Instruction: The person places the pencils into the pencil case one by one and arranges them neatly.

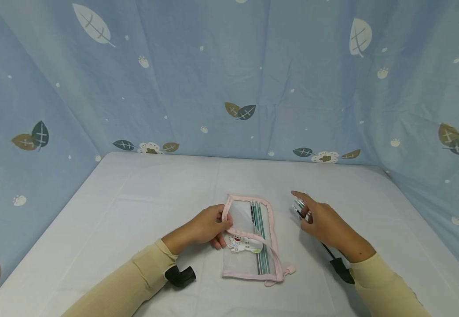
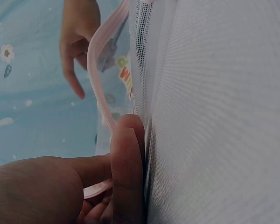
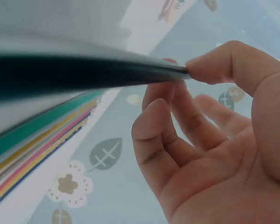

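Note:
A see-through mesh pencil case (image 1: pixel 242 264) with pink trim lies on the white table, its upper layer folded back. Several teal and dark pencils (image 1: pixel 260 220) lie lengthwise along its right part, near a cartoon label (image 1: pixel 245 244). At the case's left side, my left hand (image 1: pixel 209 224) pinches the pink edge (image 2: pixel 97 79) between thumb and fingers. My right hand (image 1: pixel 326 222) is apart from the case, to its right, and holds slim pencils (image 1: pixel 299 203) with pale ends. In the right wrist view, thumb and fingers pinch a blurred dark-teal pencil (image 3: pixel 107 70) at its far end.
A pink zip pull (image 1: pixel 289 269) sticks out at the case's lower right corner. Coloured stripes (image 3: pixel 51 130) show at the left of the right wrist view; what they belong to is unclear. Blue leaf-print cloth (image 1: pixel 197 79) hangs behind the white table (image 1: pixel 154 193).

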Demonstrator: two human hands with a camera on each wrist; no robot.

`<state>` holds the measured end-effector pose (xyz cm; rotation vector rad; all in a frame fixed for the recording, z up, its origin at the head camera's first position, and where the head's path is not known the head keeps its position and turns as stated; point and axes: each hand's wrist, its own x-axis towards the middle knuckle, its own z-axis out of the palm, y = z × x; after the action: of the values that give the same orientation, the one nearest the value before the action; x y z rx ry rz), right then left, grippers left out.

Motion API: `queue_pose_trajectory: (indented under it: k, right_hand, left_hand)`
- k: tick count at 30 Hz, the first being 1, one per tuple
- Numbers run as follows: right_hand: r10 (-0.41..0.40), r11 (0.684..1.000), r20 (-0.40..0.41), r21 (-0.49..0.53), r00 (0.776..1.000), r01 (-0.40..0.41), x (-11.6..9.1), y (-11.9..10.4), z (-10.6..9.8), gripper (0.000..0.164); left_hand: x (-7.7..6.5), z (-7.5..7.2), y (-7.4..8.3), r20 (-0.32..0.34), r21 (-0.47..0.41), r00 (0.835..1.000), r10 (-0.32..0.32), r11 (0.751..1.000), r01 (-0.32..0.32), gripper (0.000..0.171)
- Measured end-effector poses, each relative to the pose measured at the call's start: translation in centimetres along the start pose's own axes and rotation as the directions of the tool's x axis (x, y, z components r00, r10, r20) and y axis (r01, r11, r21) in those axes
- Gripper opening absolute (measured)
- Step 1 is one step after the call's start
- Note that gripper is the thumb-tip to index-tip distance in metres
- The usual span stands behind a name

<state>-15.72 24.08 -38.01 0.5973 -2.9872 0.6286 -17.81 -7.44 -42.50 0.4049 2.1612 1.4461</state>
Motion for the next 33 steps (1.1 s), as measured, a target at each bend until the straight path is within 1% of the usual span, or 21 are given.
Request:
queue_pose_trajectory:
  k: [3, 6, 11, 15, 20, 26, 29, 33]
  right_hand:
    - [-0.011, 1.000, -0.043, -0.018, 0.999, 0.010, 0.0, -0.4, -0.4, 0.071]
    - [-0.036, 0.999, -0.096, -0.009, 0.995, 0.036, 0.0, -0.7, -0.8, 0.071]
    - [-0.054, 0.998, -0.186, 0.028, 0.981, 0.060, 0.0, -1.0, -1.3, 0.069]
    - [-0.041, 0.995, -0.241, 0.080, 0.970, 0.062, 0.0, -1.1, -1.4, 0.068]
    - [0.006, 0.983, -0.254, 0.180, 0.967, 0.042, 0.0, -1.3, -1.3, 0.069]
    - [0.055, 0.955, -0.257, 0.297, 0.965, 0.025, -0.1, -1.3, -1.1, 0.067]
    - [0.086, 0.936, -0.253, 0.351, 0.964, 0.009, -0.1, -1.1, -1.0, 0.065]
    - [0.139, 0.905, -0.238, 0.424, 0.961, -0.026, -0.1, -0.7, -0.8, 0.058]
  left_hand:
    - [0.0, -0.1, 0.0, 0.001, 0.002, 1.000, 0.000, 1.000, 0.000, 0.011]
    - [0.0, -0.1, 0.0, 0.002, 0.000, 1.000, 0.001, 1.000, -0.001, 0.011]
    - [-0.1, -0.2, 0.0, 0.002, -0.001, 1.000, -0.001, 1.000, 0.001, 0.012]
    - [-0.1, -0.2, 0.1, 0.003, -0.003, 1.000, -0.002, 1.000, 0.002, 0.012]
    - [-0.1, -0.2, 0.0, 0.007, -0.006, 1.000, 0.002, 1.000, -0.002, 0.012]
    - [-0.2, -0.2, 0.1, 0.009, -0.012, 1.000, 0.000, 1.000, 0.000, 0.011]
    - [-0.3, -0.1, 0.1, 0.010, -0.012, 1.000, 0.001, 1.000, -0.001, 0.011]
    - [-0.3, -0.1, 0.2, 0.009, -0.003, 1.000, 0.009, 1.000, -0.009, 0.011]
